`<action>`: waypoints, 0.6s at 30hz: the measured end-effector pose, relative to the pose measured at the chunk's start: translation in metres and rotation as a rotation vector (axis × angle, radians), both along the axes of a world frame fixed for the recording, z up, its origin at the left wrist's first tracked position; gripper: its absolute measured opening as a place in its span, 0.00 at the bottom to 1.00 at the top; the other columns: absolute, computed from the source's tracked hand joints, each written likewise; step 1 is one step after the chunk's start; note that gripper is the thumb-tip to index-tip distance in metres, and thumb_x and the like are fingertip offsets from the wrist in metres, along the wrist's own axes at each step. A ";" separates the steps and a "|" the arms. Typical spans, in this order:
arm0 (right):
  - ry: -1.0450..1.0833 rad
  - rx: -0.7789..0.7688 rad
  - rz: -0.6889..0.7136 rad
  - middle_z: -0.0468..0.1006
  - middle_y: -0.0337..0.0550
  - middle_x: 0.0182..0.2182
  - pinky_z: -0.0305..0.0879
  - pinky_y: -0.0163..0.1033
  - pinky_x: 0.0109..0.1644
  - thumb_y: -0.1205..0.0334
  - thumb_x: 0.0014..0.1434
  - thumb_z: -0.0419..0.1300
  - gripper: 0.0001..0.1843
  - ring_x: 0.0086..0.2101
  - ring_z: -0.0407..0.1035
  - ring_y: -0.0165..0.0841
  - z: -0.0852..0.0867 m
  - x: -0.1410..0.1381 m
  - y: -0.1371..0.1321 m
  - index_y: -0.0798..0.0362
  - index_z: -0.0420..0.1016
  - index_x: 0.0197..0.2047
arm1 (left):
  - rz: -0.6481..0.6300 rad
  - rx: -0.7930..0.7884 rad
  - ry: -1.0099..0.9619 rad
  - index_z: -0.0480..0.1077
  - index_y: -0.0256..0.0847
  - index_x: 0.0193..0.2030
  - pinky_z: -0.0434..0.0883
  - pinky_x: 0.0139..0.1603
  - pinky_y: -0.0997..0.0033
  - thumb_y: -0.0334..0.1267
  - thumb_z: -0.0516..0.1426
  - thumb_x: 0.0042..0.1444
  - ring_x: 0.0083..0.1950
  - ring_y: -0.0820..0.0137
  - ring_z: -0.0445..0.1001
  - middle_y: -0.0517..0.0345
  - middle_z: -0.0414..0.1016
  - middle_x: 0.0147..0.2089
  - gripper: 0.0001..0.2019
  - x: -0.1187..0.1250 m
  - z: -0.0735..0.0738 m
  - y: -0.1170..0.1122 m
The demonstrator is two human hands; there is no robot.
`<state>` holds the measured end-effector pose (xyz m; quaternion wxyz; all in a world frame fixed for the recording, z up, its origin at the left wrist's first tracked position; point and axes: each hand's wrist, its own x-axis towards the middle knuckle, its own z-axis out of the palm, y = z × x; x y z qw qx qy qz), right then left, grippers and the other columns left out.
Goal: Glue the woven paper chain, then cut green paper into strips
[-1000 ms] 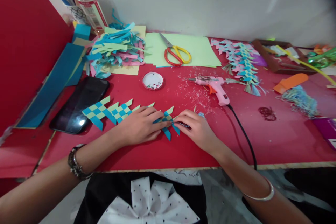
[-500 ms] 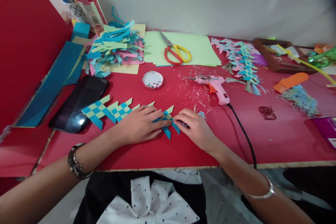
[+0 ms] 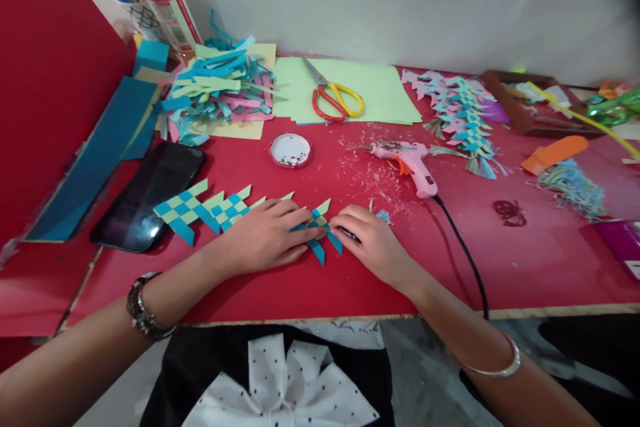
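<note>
A woven paper strip [image 3: 183,208] in blue and pale green, with pointed ends like fish shapes, lies across the front of the red table. My left hand [image 3: 270,232] rests flat over its middle, fingers stretched out to the right and pressing on the paper. At the strip's right end, my right hand [image 3: 373,243] pinches a slim dark tool [image 3: 350,235]; its tip, hidden at the fingertips, is at the small woven piece [image 3: 320,220]. Just behind that hand lies a little bluish tassel [image 3: 384,216], partly covered.
A pink glue gun [image 3: 407,161] with a black cord lies behind my right hand. Behind the woven strip sits a white lid [image 3: 291,150] with tiny beads. Scissors [image 3: 333,97] rest on green paper. A phone [image 3: 150,197] lies left, and finished woven pieces [image 3: 467,113] back right.
Both hands keep almost the same pose on the woven paper. The whole view has shifted very slightly; nothing else has visibly moved.
</note>
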<state>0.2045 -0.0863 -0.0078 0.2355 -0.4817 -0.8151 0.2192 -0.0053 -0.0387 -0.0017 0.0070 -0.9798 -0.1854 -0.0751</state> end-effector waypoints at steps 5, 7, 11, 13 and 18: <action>0.031 -0.001 -0.003 0.69 0.43 0.32 0.62 0.36 0.39 0.67 0.59 0.50 0.06 0.34 0.64 0.30 0.000 0.001 0.001 0.54 0.68 0.34 | -0.012 -0.001 -0.005 0.64 0.48 0.52 0.63 0.43 0.64 0.42 0.46 0.59 0.44 0.65 0.66 0.54 0.69 0.47 0.16 -0.001 -0.001 0.001; 0.073 -0.004 -0.012 0.69 0.42 0.31 0.61 0.35 0.39 0.67 0.59 0.51 0.06 0.33 0.65 0.29 -0.001 0.002 0.001 0.54 0.68 0.34 | -0.024 0.003 -0.008 0.64 0.47 0.53 0.63 0.44 0.65 0.41 0.46 0.59 0.44 0.66 0.66 0.54 0.69 0.46 0.16 -0.001 -0.001 0.001; 0.131 -0.022 -0.032 0.70 0.40 0.31 0.61 0.33 0.38 0.68 0.57 0.52 0.05 0.34 0.66 0.28 -0.002 0.006 0.001 0.54 0.68 0.33 | -0.034 0.002 -0.004 0.64 0.48 0.53 0.63 0.43 0.65 0.41 0.46 0.59 0.44 0.66 0.67 0.54 0.69 0.46 0.16 -0.001 0.001 0.001; 0.136 -0.024 -0.041 0.70 0.40 0.31 0.61 0.33 0.37 0.68 0.57 0.53 0.05 0.33 0.66 0.28 -0.002 0.008 0.001 0.54 0.68 0.31 | -0.033 0.001 0.000 0.64 0.48 0.53 0.63 0.43 0.65 0.41 0.46 0.59 0.44 0.65 0.67 0.54 0.69 0.46 0.16 -0.001 0.001 0.001; 0.123 -0.014 -0.057 0.68 0.39 0.29 0.60 0.32 0.34 0.69 0.56 0.53 0.04 0.30 0.64 0.27 0.000 0.007 -0.001 0.54 0.67 0.31 | -0.031 -0.011 0.004 0.63 0.47 0.53 0.63 0.42 0.65 0.42 0.46 0.59 0.44 0.65 0.66 0.54 0.69 0.48 0.16 -0.001 0.001 0.002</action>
